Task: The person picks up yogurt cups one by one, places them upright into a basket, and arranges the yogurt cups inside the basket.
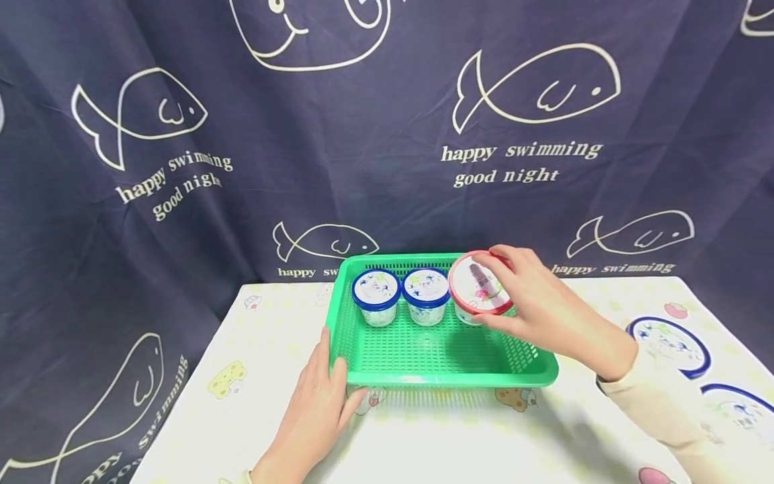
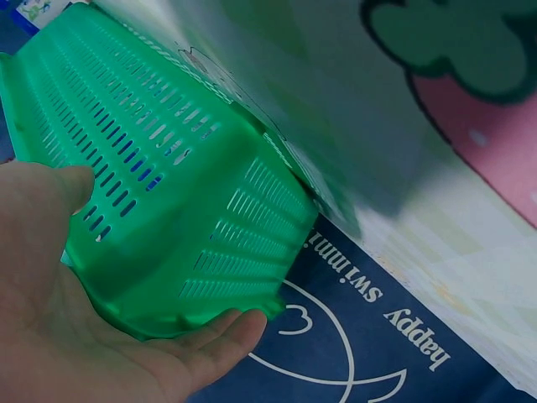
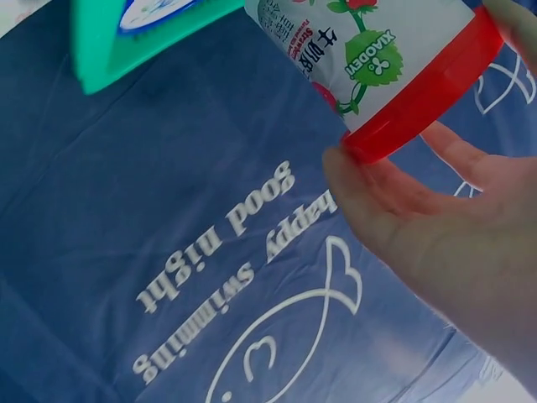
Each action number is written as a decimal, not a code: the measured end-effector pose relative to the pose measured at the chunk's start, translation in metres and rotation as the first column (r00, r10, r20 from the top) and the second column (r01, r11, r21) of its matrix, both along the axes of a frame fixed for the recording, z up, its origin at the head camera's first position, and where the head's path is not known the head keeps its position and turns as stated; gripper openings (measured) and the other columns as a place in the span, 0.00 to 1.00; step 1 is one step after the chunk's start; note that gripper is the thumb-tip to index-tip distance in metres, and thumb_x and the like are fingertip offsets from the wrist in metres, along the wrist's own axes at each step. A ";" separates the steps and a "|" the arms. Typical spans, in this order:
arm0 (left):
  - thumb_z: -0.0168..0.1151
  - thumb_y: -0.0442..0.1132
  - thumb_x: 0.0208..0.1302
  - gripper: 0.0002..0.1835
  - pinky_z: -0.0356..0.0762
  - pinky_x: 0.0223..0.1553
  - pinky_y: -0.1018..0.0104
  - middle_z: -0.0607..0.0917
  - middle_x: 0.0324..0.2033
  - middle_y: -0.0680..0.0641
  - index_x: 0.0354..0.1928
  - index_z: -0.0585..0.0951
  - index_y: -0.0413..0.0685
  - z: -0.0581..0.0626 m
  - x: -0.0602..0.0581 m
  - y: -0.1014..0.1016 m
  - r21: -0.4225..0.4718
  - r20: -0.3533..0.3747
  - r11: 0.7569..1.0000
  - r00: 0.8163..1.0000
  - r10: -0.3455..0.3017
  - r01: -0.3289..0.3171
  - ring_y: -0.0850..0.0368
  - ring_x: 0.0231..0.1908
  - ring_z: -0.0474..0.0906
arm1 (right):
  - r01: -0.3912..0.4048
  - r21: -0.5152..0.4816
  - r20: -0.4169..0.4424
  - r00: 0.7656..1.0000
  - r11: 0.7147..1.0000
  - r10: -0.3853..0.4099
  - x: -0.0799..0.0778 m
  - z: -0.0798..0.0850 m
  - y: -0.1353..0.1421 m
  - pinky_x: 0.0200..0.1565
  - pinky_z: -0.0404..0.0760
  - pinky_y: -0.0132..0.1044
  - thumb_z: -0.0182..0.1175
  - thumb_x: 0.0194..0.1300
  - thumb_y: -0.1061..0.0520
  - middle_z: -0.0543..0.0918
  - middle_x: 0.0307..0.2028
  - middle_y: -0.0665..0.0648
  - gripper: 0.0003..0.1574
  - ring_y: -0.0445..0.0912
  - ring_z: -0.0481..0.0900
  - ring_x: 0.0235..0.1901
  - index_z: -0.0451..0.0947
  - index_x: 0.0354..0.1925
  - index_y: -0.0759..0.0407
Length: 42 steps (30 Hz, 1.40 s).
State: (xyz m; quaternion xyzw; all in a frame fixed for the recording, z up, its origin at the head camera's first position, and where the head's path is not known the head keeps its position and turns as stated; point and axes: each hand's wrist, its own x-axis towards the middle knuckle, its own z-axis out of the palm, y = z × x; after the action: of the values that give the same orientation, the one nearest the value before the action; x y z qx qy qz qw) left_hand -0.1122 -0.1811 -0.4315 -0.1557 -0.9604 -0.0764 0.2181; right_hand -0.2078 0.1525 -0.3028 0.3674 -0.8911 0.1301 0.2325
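My right hand (image 1: 532,299) grips a white tub with a red lid (image 1: 474,286) by the lid's rim, over the back right of a green plastic basket (image 1: 447,380). Strawberry pictures and green leaves show on the side of this tub (image 3: 361,50) in the right wrist view. Inside the basket, two upright tubs with blue lids, the left tub (image 1: 376,296) and the middle tub (image 1: 426,294), stand side by side along the back. My left hand (image 1: 317,396) holds the basket's front left corner, thumb on the front wall, fingers along the left side.
Two more blue-rimmed lids, one farther back (image 1: 668,346) and one nearer (image 1: 740,410), show on the table's right side, partly hidden by my sleeve. A patterned white cloth (image 1: 242,417) covers the table. Behind it hangs a dark blue fish-print curtain (image 1: 387,154).
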 end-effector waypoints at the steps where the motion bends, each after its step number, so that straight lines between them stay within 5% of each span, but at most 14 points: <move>1: 0.55 0.58 0.57 0.25 0.62 0.54 0.48 0.40 0.67 0.32 0.38 0.66 0.42 0.000 0.000 0.000 -0.002 0.002 1.000 1.000 0.001 -0.001 0.40 0.63 0.52 | -0.008 0.006 0.005 1.000 1.000 0.008 0.001 -0.001 -0.003 0.51 0.67 0.47 0.67 0.40 0.35 0.67 0.52 0.56 0.52 0.52 0.63 0.53 0.62 0.62 0.51; 21: 0.54 0.58 0.58 0.25 0.62 0.56 0.50 0.40 0.67 0.34 0.40 0.67 0.41 0.000 0.004 0.000 -0.005 0.034 1.000 0.999 0.013 -0.012 0.43 0.64 0.50 | -0.080 0.053 0.149 0.986 0.995 0.072 0.012 -0.012 -0.039 0.56 0.66 0.40 0.58 0.46 0.28 0.61 0.58 0.47 0.55 0.42 0.57 0.59 0.52 0.66 0.47; 29: 0.53 0.59 0.58 0.26 0.63 0.55 0.49 0.39 0.67 0.34 0.40 0.67 0.41 0.000 0.002 -0.001 0.003 0.009 1.000 1.000 0.007 -0.007 0.41 0.64 0.51 | -0.095 0.063 0.213 0.974 0.994 0.079 0.010 -0.015 -0.049 0.53 0.69 0.37 0.53 0.46 0.23 0.62 0.56 0.46 0.55 0.39 0.60 0.56 0.46 0.67 0.38; 42: 0.55 0.57 0.57 0.25 0.63 0.54 0.48 0.42 0.66 0.31 0.41 0.67 0.40 0.002 0.000 -0.002 0.013 -0.008 1.000 1.000 -0.010 0.010 0.40 0.63 0.51 | -0.191 0.045 0.178 0.967 0.981 0.180 0.002 -0.025 -0.068 0.51 0.69 0.36 0.58 0.46 0.28 0.66 0.52 0.48 0.51 0.39 0.61 0.53 0.58 0.64 0.47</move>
State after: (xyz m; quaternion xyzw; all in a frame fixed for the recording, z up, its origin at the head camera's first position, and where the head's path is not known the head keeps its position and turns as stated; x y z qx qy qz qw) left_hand -0.1121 -0.1832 -0.4300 -0.1594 -0.9582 -0.0830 0.2226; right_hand -0.2057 0.0846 -0.3282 0.4436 -0.8731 0.1552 0.1296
